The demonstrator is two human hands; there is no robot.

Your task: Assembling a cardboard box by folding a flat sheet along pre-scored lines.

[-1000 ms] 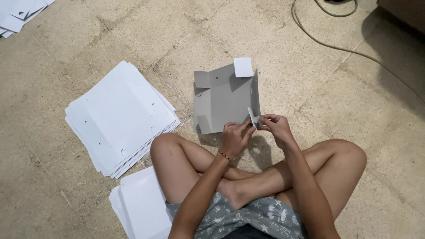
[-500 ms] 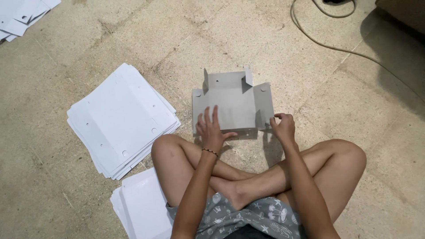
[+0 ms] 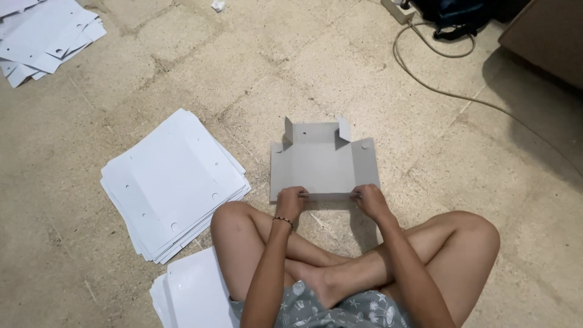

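A mottled beige stone floor (image 3: pixel 152 73) carries a pale cable (image 3: pixel 437 88), with brown furniture (image 3: pixel 543 36) at the far right corner.

bare floor (image 3: pixel 486 182) lies open to the right of the grey cardboard sheet (image 3: pixel 322 170) and beyond its raised far flaps, up to the cable (image 3: pixel 437 85) curving across the far right. to the left, a stack of white sheets (image 3: pixel 173 182) sits near the cardboard with a narrow strip of floor between, and a second white stack (image 3: pixel 194 294) lies beside the left knee. the crossed legs (image 3: pixel 364 267) close off the near side.
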